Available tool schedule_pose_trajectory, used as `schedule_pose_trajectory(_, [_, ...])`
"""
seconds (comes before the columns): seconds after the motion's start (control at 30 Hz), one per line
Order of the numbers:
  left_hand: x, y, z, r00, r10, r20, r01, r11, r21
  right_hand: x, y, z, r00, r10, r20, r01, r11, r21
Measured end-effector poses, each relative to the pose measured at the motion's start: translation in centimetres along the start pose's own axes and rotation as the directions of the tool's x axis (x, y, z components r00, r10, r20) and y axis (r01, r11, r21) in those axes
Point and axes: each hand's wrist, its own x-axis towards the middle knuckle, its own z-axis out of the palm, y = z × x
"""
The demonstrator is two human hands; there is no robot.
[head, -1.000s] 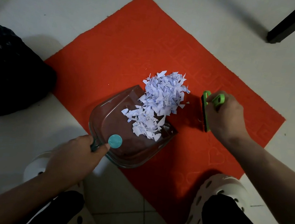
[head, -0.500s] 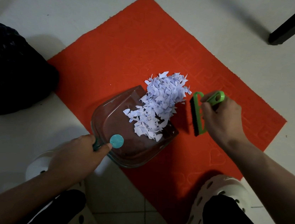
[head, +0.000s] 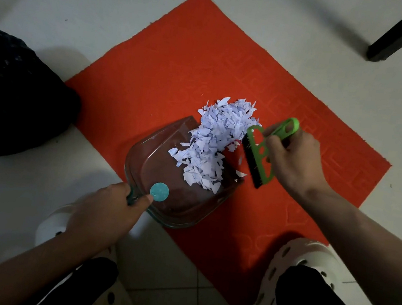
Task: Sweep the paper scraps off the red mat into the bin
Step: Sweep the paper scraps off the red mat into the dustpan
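A heap of white paper scraps [head: 215, 141] lies half on the red mat [head: 181, 56] and half inside a clear dustpan [head: 159, 213] with a teal round sticker. My left hand [head: 108, 214] grips the dustpan's teal handle at its near end. My right hand [head: 293, 158] holds a green hand brush [head: 260, 157] by its handle. The brush's black bristles touch the right side of the heap, and a few loose scraps lie beside them.
A black bin bag [head: 12, 96] sits on the white tile floor at the left. A dark furniture leg [head: 399, 34] stands at the top right. My two white perforated shoes [head: 289, 272] rest at the mat's near edge.
My right hand has moved the brush leftward across the mat until the bristles met the scrap heap, nudging scraps toward the dustpan. The left hand and dustpan stayed in place.
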Motion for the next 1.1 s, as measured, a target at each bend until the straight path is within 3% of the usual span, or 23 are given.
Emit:
schedule_pose_trajectory(0.2, [0.0,0.1,-0.1,1.0,0.005,-0.003,-0.005,1.0,0.012,2.2,1.2,-0.9,0.992,0.011,-0.126,-0.02,0.997,-0.07])
schedule_pose_trajectory(0.37, [0.2,0.1,-0.1,1.0,0.009,0.004,-0.009,1.0,0.019,3.8,2.0,0.3,0.996,-0.01,-0.089,-0.007,0.982,-0.189])
schedule_pose_trajectory(0.47, [0.3,0.1,-0.2,1.0,0.009,0.0,-0.009,1.0,0.019,3.5,1.5,1.1,0.999,-0.035,0.005,0.035,0.977,-0.211])
schedule_pose_trajectory(0.57, [0.3,0.2,-0.3,1.0,0.015,0.004,-0.015,0.999,0.033,2.2,0.4,1.4,0.989,-0.096,0.116,0.11,0.987,-0.119])
schedule_pose_trajectory(0.7, [0.3,0.2,-0.4,1.0,0.025,-0.004,-0.025,0.999,0.03,1.2,-0.3,0.5,0.997,-0.08,0.018,0.08,0.996,-0.031])
schedule_pose_trajectory(0.83, [0.6,-0.1,-0.3,1.0,0.014,-0.024,-0.013,0.999,0.044,1.2,1.4,-0.2,0.998,-0.02,-0.058,0.013,0.993,-0.117])
schedule_pose_trajectory(0.97, [0.8,-0.2,-0.2,0.999,0.027,-0.017,-0.027,0.998,0.051,0.9,1.5,1.3,1.0,0.024,-0.004,-0.025,0.992,-0.123])
schedule_pose_trajectory(1.1, [0.8,-0.4,0.0,1.0,0.024,-0.001,-0.024,0.998,0.053,1.0,0.1,2.6,0.998,0.05,0.046,-0.052,0.998,0.04])
